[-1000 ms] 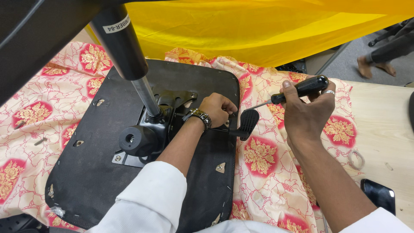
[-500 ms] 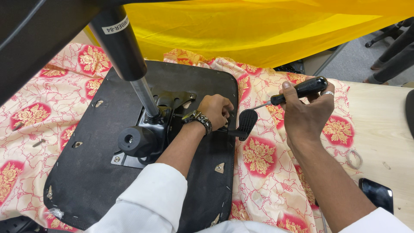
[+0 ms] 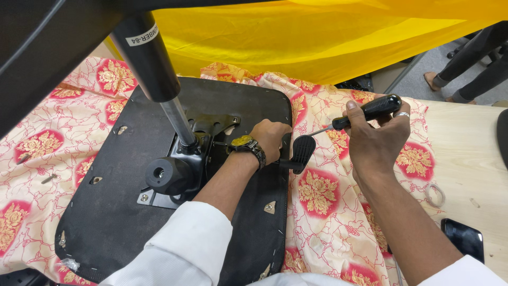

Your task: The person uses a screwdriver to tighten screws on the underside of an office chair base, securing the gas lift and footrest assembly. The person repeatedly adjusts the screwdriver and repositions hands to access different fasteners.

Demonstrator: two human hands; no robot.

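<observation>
Right now the upside-down black chair seat lies on a flowery cloth over the tabletop. Near the seat's right edge, the left hand is curled tight around the black lever. Just right of the seat, the right hand grips a black-handled screwdriver.

Seat underside: matt black, finely textured fabric. Gas-lift column: polished metal. Screwdriver: glossy black handle, probably plastic. Floral cloth: soft, printed. Table: pale, smooth wood.
</observation>
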